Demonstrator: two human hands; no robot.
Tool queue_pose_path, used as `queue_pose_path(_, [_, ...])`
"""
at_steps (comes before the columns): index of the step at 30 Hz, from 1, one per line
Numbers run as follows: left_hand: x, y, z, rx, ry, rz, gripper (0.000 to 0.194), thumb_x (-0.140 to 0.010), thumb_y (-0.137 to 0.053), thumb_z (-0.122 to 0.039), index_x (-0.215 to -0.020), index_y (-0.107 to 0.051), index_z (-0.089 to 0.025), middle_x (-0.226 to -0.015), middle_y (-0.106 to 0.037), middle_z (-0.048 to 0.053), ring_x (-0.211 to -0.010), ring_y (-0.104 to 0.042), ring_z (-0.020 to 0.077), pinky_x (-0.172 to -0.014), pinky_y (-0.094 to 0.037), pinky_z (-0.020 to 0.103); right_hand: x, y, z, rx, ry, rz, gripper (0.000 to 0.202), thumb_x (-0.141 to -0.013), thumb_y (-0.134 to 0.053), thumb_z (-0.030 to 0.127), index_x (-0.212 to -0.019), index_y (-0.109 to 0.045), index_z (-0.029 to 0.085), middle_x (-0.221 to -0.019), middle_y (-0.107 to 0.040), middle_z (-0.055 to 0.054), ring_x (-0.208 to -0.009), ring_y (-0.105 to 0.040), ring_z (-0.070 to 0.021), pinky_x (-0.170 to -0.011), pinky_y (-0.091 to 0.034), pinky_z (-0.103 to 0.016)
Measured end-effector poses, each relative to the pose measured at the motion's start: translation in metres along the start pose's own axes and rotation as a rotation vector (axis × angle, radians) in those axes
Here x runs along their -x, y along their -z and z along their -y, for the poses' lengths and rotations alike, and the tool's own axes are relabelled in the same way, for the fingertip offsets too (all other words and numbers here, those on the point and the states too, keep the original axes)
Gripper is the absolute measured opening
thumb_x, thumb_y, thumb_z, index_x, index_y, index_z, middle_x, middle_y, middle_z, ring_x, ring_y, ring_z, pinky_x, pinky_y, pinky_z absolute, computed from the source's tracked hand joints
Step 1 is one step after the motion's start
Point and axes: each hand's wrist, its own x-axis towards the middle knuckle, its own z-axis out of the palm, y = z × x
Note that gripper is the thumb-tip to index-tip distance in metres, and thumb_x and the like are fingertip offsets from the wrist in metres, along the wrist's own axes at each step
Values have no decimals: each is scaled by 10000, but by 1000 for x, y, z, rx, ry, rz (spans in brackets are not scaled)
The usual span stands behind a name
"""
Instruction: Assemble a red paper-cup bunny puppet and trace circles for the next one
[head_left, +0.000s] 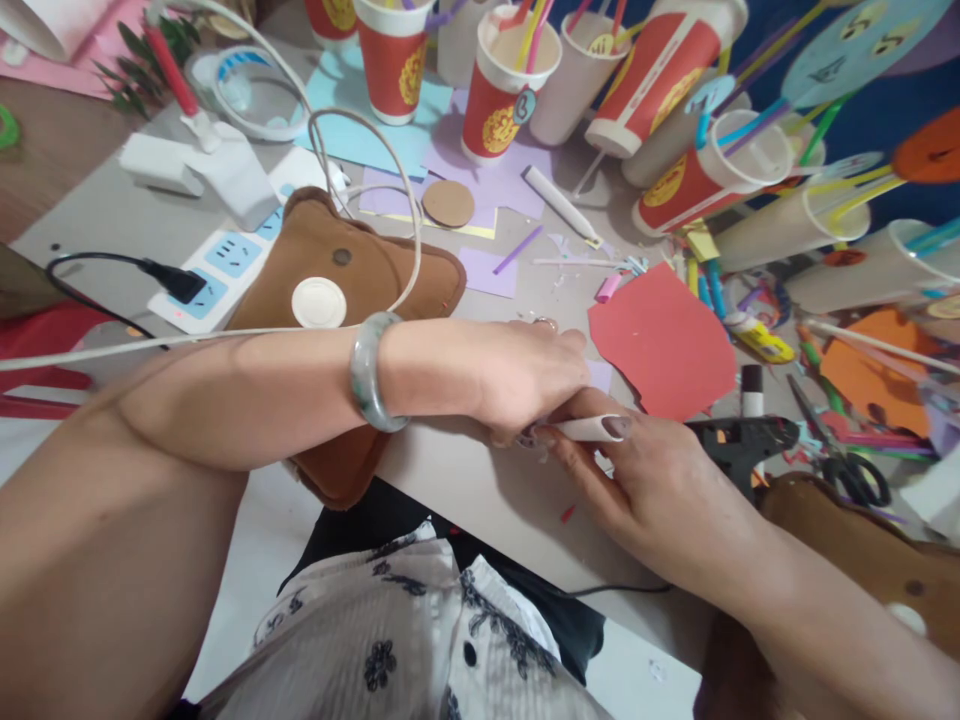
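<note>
My left hand [532, 375], with a bangle at the wrist, is closed near the table's front edge, its fingers pressed against those of my right hand. Between them is something small and dark that I cannot make out. My right hand [637, 465] is closed on a white stick-like object [589, 429], whose tip points left toward my left hand. A piece of red paper [664, 345] lies just beyond my right hand. Under my left forearm rests a brown cushion [382, 265] with a white round disc [319, 302] on it.
Paper cups [491, 110] holding straws stand along the back. A power strip [225, 265] with plugs and cables sits at the left. Scissors [847, 470], a black glue gun [742, 445] and a second brown cushion [862, 550] are at the right. Paper scraps lie about.
</note>
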Motion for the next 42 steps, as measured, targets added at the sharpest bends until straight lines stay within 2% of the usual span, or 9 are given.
queue_pose_path(4, [-1, -4, 3, 30, -81, -88, 324, -702, -763, -133, -1018, -740, -199, -1021, -625, 61, -802, -570, 194, -738, -441, 328, -2, 3, -5, -172, -3, -34, 280, -1062, -463, 313, -897, -663, 207, -772, -705, -45, -621, -647, -173, -579, -483, -309])
queue_pose_path(10, [0, -1, -3, -44, 60, -18, 342, -663, -807, -184, -983, -687, -168, -1131, -612, 88, -908, -584, 234, -797, -464, 340, 3, -8, -13, -462, -201, -112, 519, -1039, -567, 444, -583, -635, 206, -691, -676, -50, -561, -627, -142, -496, -469, -269])
queue_pose_path(16, [4, 4, -7, -49, 79, 25, 276, -715, -806, -228, -953, -680, -170, -1191, -598, 98, -935, -568, 238, -772, -416, 334, 14, -21, -11, -751, -342, -262, 245, -990, -677, 434, -872, -667, 220, -582, -647, 30, -461, -621, -132, -456, -489, -246])
queue_pose_path(20, [5, 6, -8, -54, 72, 34, 204, -770, -750, -211, -959, -685, -175, -1151, -602, 89, -916, -536, 212, -769, -387, 317, 25, -10, -10, -663, -289, -447, 167, -979, -703, 362, -879, -649, 239, -560, -654, 43, -422, -597, -123, -421, -463, -241])
queue_pose_path(23, [4, 6, -7, -83, 45, 25, 169, -781, -745, -218, -927, -676, -169, -1104, -600, 90, -868, -518, 198, -742, -380, 312, 37, -8, -14, -531, -242, -579, 60, -1029, -605, 285, -1051, -662, 281, -761, -761, -2, -499, -666, -161, -517, -552, -318])
queue_pose_path(26, [5, 3, -3, -111, 4, -20, 159, -764, -766, -222, -873, -666, -163, -1068, -603, 100, -830, -514, 203, -747, -395, 326, 47, -15, -24, -269, -131, -549, 282, -1033, -537, 178, -1265, -629, 307, -995, -802, -47, -670, -752, -203, -641, -596, -370])
queue_pose_path(31, [12, -7, 4, -130, -71, -150, 90, -803, -724, -195, -852, -653, -167, -1062, -626, 105, -850, -546, 206, -821, -429, 332, 45, -25, -36, 34, 4, -442, 235, -963, -594, 133, -1162, -618, 256, -862, -774, -31, -681, -724, -206, -631, -545, -337])
queue_pose_path(37, [9, -4, 6, -70, -153, -164, 144, -935, -632, -322, -877, -649, -191, -931, -676, 70, -827, -587, 199, -825, -432, 346, 42, -25, -35, 76, -31, -328, 133, -932, -565, 186, -1023, -637, 251, -723, -723, -30, -612, -675, -215, -597, -509, -335])
queue_pose_path(42, [0, 1, 4, -39, -121, -177, 159, -957, -604, -347, -916, -656, -203, -874, -694, 46, -822, -620, 201, -809, -423, 351, 44, -23, -34, 64, -32, -373, 115, -926, -578, 200, -1033, -583, 245, -741, -732, -28, -601, -692, -211, -527, -484, -309])
